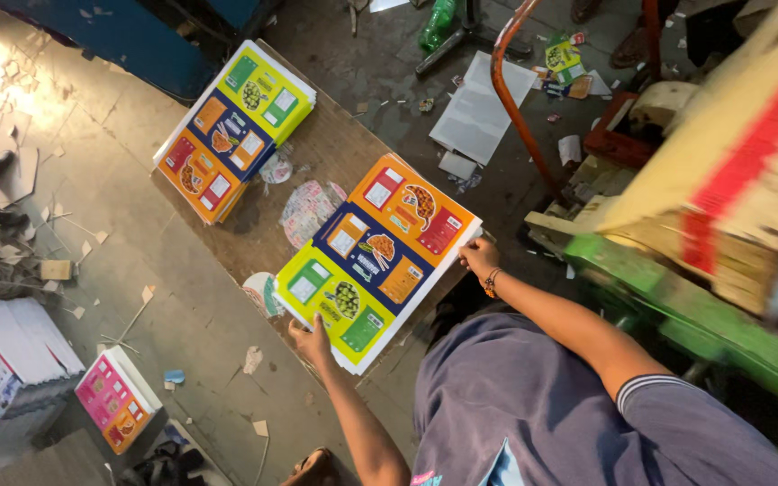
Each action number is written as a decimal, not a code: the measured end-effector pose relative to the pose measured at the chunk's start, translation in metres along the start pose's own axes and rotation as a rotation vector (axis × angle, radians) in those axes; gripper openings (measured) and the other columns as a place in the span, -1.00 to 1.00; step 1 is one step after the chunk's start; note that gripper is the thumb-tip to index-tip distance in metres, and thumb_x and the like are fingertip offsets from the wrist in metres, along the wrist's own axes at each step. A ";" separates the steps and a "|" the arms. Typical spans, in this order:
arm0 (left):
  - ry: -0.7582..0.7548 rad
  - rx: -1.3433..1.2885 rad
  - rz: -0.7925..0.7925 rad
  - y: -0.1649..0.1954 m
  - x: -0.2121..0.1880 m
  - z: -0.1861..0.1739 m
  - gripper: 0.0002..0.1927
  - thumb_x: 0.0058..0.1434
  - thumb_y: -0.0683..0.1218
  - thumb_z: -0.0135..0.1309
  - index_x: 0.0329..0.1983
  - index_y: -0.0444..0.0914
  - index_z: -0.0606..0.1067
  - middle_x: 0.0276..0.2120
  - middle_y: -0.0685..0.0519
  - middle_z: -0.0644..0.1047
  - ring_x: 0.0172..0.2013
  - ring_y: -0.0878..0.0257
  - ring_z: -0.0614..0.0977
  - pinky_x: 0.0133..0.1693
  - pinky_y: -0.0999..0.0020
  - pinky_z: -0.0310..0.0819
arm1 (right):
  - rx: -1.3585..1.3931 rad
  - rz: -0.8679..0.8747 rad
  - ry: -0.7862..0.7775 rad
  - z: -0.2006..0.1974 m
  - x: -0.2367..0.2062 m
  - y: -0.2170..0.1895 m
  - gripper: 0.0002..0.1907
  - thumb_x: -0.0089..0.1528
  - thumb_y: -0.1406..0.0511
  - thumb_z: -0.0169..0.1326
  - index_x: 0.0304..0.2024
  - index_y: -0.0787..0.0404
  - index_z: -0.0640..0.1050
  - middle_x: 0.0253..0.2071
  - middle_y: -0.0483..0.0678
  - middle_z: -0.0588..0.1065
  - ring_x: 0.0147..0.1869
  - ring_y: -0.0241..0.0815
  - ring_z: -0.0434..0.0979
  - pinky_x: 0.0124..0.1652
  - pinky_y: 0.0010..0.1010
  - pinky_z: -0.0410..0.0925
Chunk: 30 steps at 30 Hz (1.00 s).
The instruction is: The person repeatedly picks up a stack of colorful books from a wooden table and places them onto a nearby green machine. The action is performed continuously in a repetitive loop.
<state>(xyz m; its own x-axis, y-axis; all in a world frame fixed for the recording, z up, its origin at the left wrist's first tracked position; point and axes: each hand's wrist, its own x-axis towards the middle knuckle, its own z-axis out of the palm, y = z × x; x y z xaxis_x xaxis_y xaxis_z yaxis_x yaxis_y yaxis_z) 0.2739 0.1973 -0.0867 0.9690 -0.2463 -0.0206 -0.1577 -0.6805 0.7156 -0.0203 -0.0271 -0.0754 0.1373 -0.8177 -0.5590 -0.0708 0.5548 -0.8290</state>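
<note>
A stack of printed sheets (375, 256), with orange, dark blue and lime panels, lies on a brown wooden board (335, 148). My left hand (312, 340) grips the stack at its lime corner near the board's edge. My right hand (479, 256), with a beaded band on the wrist, holds the white edge of the stack at the orange end. A second stack of the same printed sheets (231, 126) lies at the far end of the board. Between the two stacks lie round printed cut-outs (308, 209).
A green and yellow machine (704, 225) with an orange curved pipe (515, 99) stands on my right. On the scrap-strewn concrete floor are a pink printed stack (114, 396), white sheets (479, 108), a green bottle (436, 22) and a blue frame (128, 36).
</note>
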 end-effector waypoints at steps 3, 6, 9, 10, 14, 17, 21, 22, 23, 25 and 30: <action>0.188 0.216 0.163 0.000 -0.010 0.009 -0.19 0.04 0.13 0.36 0.30 -0.26 0.33 0.10 -0.25 0.51 0.07 -0.20 0.53 0.06 -0.09 0.38 | 0.010 0.010 0.044 0.008 -0.003 0.000 -0.91 0.15 0.34 0.20 -0.39 0.21 0.55 -0.47 -0.10 0.58 -0.50 -0.36 0.56 -0.54 -0.51 0.36; 0.246 0.263 0.496 0.003 -0.043 0.029 -0.23 0.16 0.20 0.37 0.28 -0.28 0.36 0.18 -0.22 0.44 0.23 -0.21 0.44 0.25 -0.11 0.31 | -0.051 0.021 0.049 0.007 -0.002 0.001 -0.90 0.17 0.32 0.20 -0.38 0.23 0.56 -0.45 -0.10 0.61 -0.49 -0.33 0.57 -0.52 -0.51 0.37; -0.072 0.239 0.732 0.005 -0.097 0.055 -0.19 -0.02 0.14 0.33 0.26 -0.29 0.38 0.27 -0.24 0.36 0.31 -0.13 0.33 0.28 -0.08 0.17 | -0.183 0.019 0.003 0.001 0.000 0.002 -0.82 0.25 0.23 0.17 -0.35 0.21 0.55 -0.41 -0.11 0.62 -0.48 -0.35 0.60 -0.52 -0.52 0.38; -0.173 0.278 0.790 0.006 -0.113 0.063 -0.17 -0.14 0.14 0.36 0.20 -0.28 0.42 0.25 -0.28 0.32 0.31 -0.14 0.27 0.21 -0.12 0.05 | -0.190 -0.026 -0.040 -0.002 0.000 0.003 -0.82 0.25 0.23 0.17 -0.33 0.21 0.55 -0.38 -0.10 0.63 -0.46 -0.34 0.61 -0.50 -0.50 0.39; -0.276 0.357 0.779 0.003 -0.140 0.081 -0.40 0.06 0.09 0.28 0.17 -0.13 0.46 0.35 -0.05 0.32 0.39 -0.01 0.22 0.33 -0.07 -0.11 | -0.360 -0.251 -0.213 -0.019 0.000 0.017 -0.76 0.21 0.21 0.19 -0.20 0.24 0.55 -0.32 -0.04 0.64 -0.33 -0.23 0.66 -0.32 -0.41 0.47; -0.262 0.356 0.741 0.000 -0.135 0.084 -0.49 0.13 0.07 0.23 0.16 -0.07 0.48 0.36 0.06 0.32 0.40 0.07 0.26 0.34 -0.04 -0.09 | -0.669 -0.412 -0.314 -0.041 -0.003 0.034 -0.67 0.17 0.15 0.22 -0.14 0.25 0.58 -0.27 0.04 0.64 -0.21 -0.03 0.68 -0.19 -0.27 0.49; -0.233 0.280 0.776 -0.004 -0.130 0.085 -0.53 0.19 0.11 0.20 0.14 -0.08 0.49 0.35 0.05 0.33 0.39 0.06 0.26 0.34 -0.04 -0.08 | -0.989 -0.479 -0.459 -0.089 -0.015 0.055 -0.56 0.16 0.03 0.24 -0.15 0.24 0.59 -0.15 0.12 0.61 -0.06 0.12 0.64 -0.09 -0.17 0.48; -0.222 0.251 0.784 -0.005 -0.130 0.086 -0.54 0.20 0.13 0.20 0.13 -0.09 0.49 0.35 0.05 0.34 0.39 0.06 0.26 0.34 -0.04 -0.08 | -0.947 -0.582 -0.433 -0.105 -0.020 0.060 -0.57 0.17 0.05 0.22 -0.10 0.23 0.58 -0.11 0.12 0.60 -0.03 0.14 0.62 -0.09 -0.16 0.46; -0.208 0.253 0.780 -0.005 -0.131 0.087 -0.55 0.20 0.12 0.19 0.13 -0.08 0.50 0.35 0.05 0.34 0.38 0.07 0.26 0.34 -0.03 -0.08 | -0.979 -0.484 -0.433 -0.121 -0.028 0.065 -0.55 0.17 0.03 0.21 -0.09 0.22 0.57 -0.10 0.10 0.60 -0.02 0.10 0.62 -0.07 -0.18 0.46; -0.194 0.244 0.767 -0.006 -0.133 0.089 -0.56 0.20 0.12 0.17 0.13 -0.07 0.51 0.34 0.07 0.35 0.37 0.08 0.27 0.33 -0.01 -0.07 | -0.980 -0.367 -0.426 -0.154 -0.046 0.073 -0.53 0.16 -0.01 0.19 -0.08 0.19 0.57 -0.12 0.06 0.62 -0.03 0.03 0.65 -0.05 -0.22 0.48; -0.176 0.266 0.764 -0.011 -0.138 0.095 -0.58 0.26 0.10 0.15 0.16 -0.07 0.51 0.37 0.04 0.34 0.39 0.07 0.27 0.37 -0.03 -0.11 | -0.946 -0.199 -0.151 -0.218 -0.099 0.094 -0.54 0.17 -0.03 0.15 -0.05 0.13 0.58 -0.14 0.03 0.62 -0.06 0.01 0.66 -0.09 -0.22 0.49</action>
<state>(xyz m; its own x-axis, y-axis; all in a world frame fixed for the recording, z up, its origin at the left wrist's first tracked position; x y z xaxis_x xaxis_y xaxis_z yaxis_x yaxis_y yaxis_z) 0.1238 0.1727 -0.1579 0.5361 -0.7966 0.2794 -0.8218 -0.4168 0.3885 -0.2559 0.0721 -0.1021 0.3528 -0.8184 -0.4536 -0.7867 0.0030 -0.6173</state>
